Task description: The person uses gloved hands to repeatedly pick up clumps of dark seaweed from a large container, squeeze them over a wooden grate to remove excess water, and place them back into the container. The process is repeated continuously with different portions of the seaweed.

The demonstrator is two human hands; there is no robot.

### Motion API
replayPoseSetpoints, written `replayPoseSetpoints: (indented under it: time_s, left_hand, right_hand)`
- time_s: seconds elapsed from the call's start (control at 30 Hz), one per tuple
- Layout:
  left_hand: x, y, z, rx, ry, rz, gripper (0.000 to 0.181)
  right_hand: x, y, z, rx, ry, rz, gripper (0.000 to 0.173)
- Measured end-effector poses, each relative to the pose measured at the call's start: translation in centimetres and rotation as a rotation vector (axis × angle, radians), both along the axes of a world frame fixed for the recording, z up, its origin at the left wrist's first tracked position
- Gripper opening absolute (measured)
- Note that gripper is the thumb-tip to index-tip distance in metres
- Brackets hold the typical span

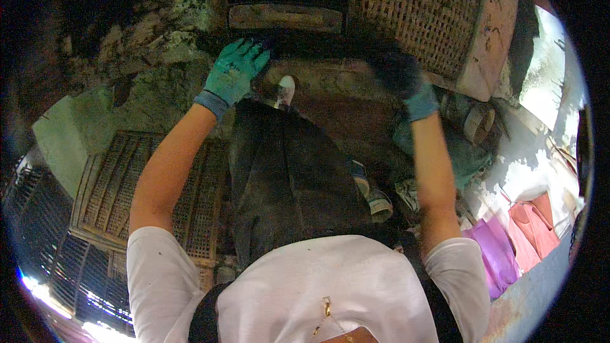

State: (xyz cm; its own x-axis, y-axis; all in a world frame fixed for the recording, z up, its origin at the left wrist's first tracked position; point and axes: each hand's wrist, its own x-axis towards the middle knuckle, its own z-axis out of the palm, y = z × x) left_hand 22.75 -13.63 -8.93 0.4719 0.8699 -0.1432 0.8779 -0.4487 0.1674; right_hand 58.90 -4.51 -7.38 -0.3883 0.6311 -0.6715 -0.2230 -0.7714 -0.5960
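My left hand [237,70], in a green-coated work glove with a blue cuff, reaches forward, back of the hand up. Its fingertips lie at a dark edge below a worn wooden crosspiece [286,18]; whether they grip it is hidden in shadow. My right hand [400,74], in a blue-cuffed glove, is blurred and dark at the lower left edge of a woven bamboo panel [421,14]. I cannot tell whether it touches the panel or holds anything. Beneath my hands runs a low earthen-looking ledge [319,74], and a white shoe tip [286,86] shows below it.
Slatted woven bamboo panels [119,186] lean at the left. On the right are a greenish sack or cloth [469,162] and a round-rimmed object [479,124]. Purple cloth [495,257] and pink cloth [531,231] hang by the peeling wall. Shoes [379,205] lie near my leg.
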Motion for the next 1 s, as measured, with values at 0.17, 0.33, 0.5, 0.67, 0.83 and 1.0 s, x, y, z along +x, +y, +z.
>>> replayPoseSetpoints:
  time_s: [0.17, 0.33, 0.5, 0.67, 0.83, 1.0]
  left_hand:
    - [-0.4, -0.2, 0.2, 0.106, -0.013, -0.005, 0.054]
    - [-7.3, 0.0, 0.8, 0.052, -0.44, 0.316, 0.043]
    - [-26.6, 1.3, 0.5, 0.044, -0.147, 1.044, 0.039]
    - [-23.4, 10.0, -1.9, 0.212, -0.432, 0.863, 0.061]
    - [-17.5, 21.7, -2.5, 0.043, -0.511, 1.081, 0.07]
    - [-18.4, 17.3, -0.6, 0.042, -1.315, 1.008, 0.072]
  right_hand:
    - [0.7, 1.7, 5.0, 0.752, -1.297, 0.501, 0.033]
    - [-10.7, -3.2, 4.5, 1.525, -1.117, 0.89, 0.037]
    - [-8.1, 6.7, 0.8, 1.353, -1.383, 0.381, 0.044]
    - [-3.4, 16.3, -4.2, 1.165, -2.219, 0.235, 0.057]
    - [-3.9, 16.7, -6.4, 1.049, -1.897, 0.145, 0.065]
    - [-0.1, 15.9, -8.6, 0.995, -1.934, 0.154, 0.063]
